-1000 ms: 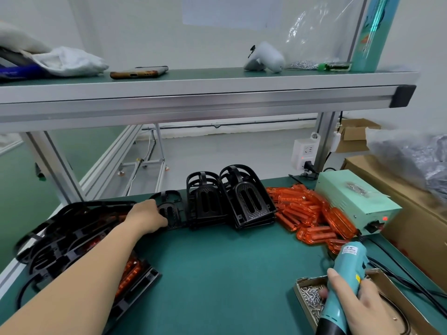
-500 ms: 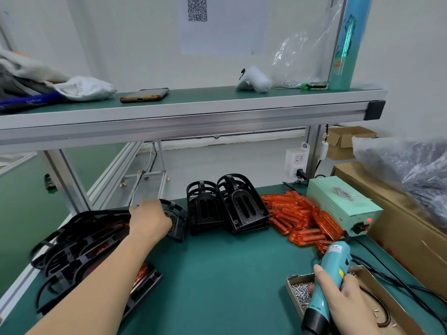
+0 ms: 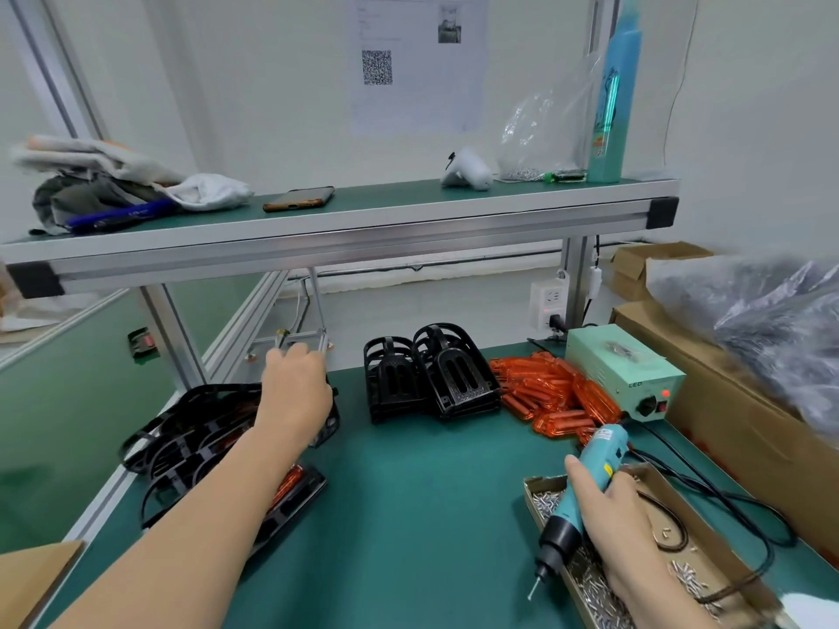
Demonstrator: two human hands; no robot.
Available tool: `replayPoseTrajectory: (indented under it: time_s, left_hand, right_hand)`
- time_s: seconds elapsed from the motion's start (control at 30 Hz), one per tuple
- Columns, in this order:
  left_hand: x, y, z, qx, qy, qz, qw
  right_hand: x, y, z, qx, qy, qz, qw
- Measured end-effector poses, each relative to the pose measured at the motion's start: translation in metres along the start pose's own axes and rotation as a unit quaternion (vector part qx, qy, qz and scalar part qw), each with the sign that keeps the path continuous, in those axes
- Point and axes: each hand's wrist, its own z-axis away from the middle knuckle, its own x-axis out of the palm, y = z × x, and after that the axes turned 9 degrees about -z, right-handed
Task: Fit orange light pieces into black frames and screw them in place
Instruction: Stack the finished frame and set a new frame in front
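Note:
My left hand [image 3: 297, 392] is closed over a black frame [image 3: 330, 422] at the left of the green table, mostly hiding it. A heap of finished black frames with orange pieces [image 3: 195, 442] lies under my left forearm. Two stacks of empty black frames [image 3: 436, 379] stand upright at the table's back. A pile of orange light pieces [image 3: 554, 397] lies to their right. My right hand [image 3: 608, 506] grips a teal electric screwdriver [image 3: 585, 488], bit pointing down-left over a cardboard tray of screws [image 3: 585, 578].
A pale green power supply box [image 3: 622, 370] sits behind the orange pile, its cable running across the table at right. Cardboard boxes [image 3: 726, 438] and a plastic bag line the right edge. An aluminium shelf [image 3: 345, 233] overhangs the table's back, carrying a phone and cloths.
My left hand has lifted the black frame slightly and drawn it nearer. My right hand with the screwdriver stays over the screw tray. The camera has tilted upward.

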Motion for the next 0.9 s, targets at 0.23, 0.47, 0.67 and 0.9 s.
replayPoseTrajectory:
  time_s: [0.23,0.47,0.67,0.9]
  left_hand:
    - [-0.060,0.022,0.048,0.102,-0.025,-0.032,0.994]
    - [-0.087,0.078,0.123,0.237,-0.095,-0.120,0.959]
    - [-0.084,0.133,0.148,0.344,-0.184,-0.210,0.897]
    - [-0.067,0.174,0.158,0.350,-0.266,-0.150,0.886]
  right_hand:
    - [0.002,0.000,-0.003,-0.006,0.007,0.003,1.000]
    - [0.005,-0.006,0.001,-0.004,0.013,0.001,1.000]
    - [0.003,-0.005,0.001,-0.004,0.019,0.008,1.000]
    - [0.004,-0.002,-0.004,-0.008,0.022,0.028,0.999]
